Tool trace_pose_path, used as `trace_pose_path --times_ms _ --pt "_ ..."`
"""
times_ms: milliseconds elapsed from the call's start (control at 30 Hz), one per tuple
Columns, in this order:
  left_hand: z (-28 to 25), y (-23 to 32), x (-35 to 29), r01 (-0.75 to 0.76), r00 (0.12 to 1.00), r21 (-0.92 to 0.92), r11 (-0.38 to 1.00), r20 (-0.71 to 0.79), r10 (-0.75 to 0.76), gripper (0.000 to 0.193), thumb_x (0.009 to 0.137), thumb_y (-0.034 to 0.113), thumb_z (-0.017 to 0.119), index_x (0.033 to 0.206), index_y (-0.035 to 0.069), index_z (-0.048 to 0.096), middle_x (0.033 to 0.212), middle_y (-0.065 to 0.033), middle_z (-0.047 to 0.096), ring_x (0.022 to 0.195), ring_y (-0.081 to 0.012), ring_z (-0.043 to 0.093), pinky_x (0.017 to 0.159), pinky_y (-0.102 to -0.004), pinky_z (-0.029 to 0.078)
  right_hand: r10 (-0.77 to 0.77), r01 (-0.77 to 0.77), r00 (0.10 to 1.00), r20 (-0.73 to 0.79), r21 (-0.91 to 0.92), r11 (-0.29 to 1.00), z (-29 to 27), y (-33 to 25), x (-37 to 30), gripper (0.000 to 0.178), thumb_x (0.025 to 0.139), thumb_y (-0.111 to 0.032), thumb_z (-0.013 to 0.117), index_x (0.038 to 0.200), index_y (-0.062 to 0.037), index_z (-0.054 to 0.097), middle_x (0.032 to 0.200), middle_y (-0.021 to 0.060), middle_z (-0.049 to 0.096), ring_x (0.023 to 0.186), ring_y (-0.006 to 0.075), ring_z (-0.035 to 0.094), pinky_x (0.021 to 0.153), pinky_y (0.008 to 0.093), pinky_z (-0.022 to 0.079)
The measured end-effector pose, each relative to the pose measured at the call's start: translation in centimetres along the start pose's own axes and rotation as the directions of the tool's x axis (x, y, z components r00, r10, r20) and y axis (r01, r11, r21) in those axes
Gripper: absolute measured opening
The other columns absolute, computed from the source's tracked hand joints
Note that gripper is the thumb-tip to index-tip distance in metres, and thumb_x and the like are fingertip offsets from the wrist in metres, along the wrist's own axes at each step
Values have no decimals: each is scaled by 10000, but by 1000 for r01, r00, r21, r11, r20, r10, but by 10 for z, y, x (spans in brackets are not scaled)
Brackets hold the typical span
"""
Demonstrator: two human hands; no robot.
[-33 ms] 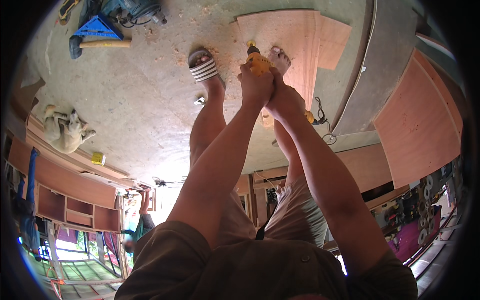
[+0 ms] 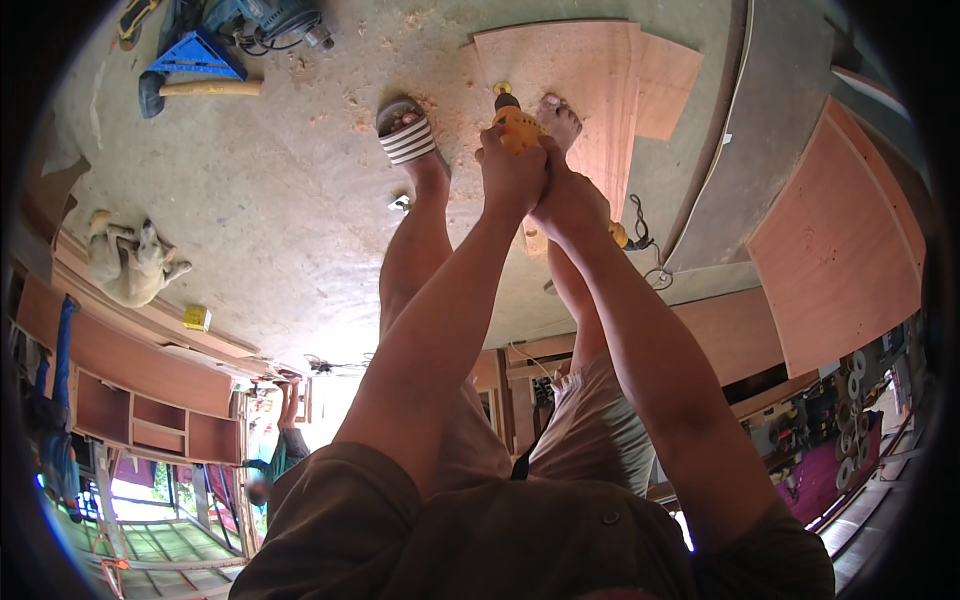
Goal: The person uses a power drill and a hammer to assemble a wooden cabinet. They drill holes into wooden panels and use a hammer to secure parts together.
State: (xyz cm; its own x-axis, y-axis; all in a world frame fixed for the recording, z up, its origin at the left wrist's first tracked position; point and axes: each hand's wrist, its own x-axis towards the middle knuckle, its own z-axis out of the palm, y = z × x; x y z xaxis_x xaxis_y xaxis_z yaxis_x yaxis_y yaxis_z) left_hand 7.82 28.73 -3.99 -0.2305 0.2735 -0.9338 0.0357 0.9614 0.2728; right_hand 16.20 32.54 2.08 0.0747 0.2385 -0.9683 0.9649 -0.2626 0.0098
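Both my hands are wrapped round a yellow corded power drill (image 2: 520, 130). My left hand (image 2: 512, 182) is closed on its body near the front, and my right hand (image 2: 574, 206) grips it further back, beside the left. A round yellow cutter (image 2: 502, 90) on the drill's nose points down at a thin plywood sheet (image 2: 585, 55) on the floor, near its left edge; whether it has cut in, I cannot tell. My bare right foot (image 2: 560, 118) rests on the sheet. My left foot, in a striped slide sandal (image 2: 405, 135), stands on the floor among wood shavings.
A hammer (image 2: 210, 88), a blue triangular square (image 2: 200, 55) and a teal power tool (image 2: 265, 20) lie at upper left. A dog (image 2: 135, 262) lies on the left near a yellow box (image 2: 197, 317). A plywood panel (image 2: 845, 240) stands at right; another person (image 2: 285, 445) is at lower left.
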Motion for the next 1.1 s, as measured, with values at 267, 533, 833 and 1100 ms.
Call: trace_pose_path --times_ms 267,533,833,1100 --pt "-1 1 0 27 1000 4 1000 1 -27 697 834 212 634 1427 -12 344 1348 -348 406 1194 -488 548 1025 -469 497 -24 24 1000 3 -10 1000 0 0 0 755 896 -403 623 1551 -241 284 1060 219 733 967 408 731 822 522 582" --pt "-4 -1 12 37 999 -84 996 36 -34 712 821 221 631 1426 -23 346 1318 -371 426 1152 -484 573 1011 -466 504 -41 41 999 9 -17 999 -4 -5 3 731 907 -374 616 1537 -222 279 1070 221 730 981 401 730 822 522 584" --pt "4 0 11 -42 997 76 996 -54 46 682 825 262 651 1365 -64 393 1202 -356 596 1109 -468 634 966 -457 525 9 -8 997 73 -11 1000 -13 -6 5 722 929 -380 599 1556 -261 261 1172 187 716 1068 355 717 880 485 575" --pt "8 12 2 43 998 104 994 -51 -38 707 821 277 655 1406 -21 393 1283 -382 529 1137 -470 628 981 -479 532 17 -18 998 65 26 999 -18 -3 0 792 906 -478 609 1570 -267 233 1103 205 730 1055 388 709 886 496 565"
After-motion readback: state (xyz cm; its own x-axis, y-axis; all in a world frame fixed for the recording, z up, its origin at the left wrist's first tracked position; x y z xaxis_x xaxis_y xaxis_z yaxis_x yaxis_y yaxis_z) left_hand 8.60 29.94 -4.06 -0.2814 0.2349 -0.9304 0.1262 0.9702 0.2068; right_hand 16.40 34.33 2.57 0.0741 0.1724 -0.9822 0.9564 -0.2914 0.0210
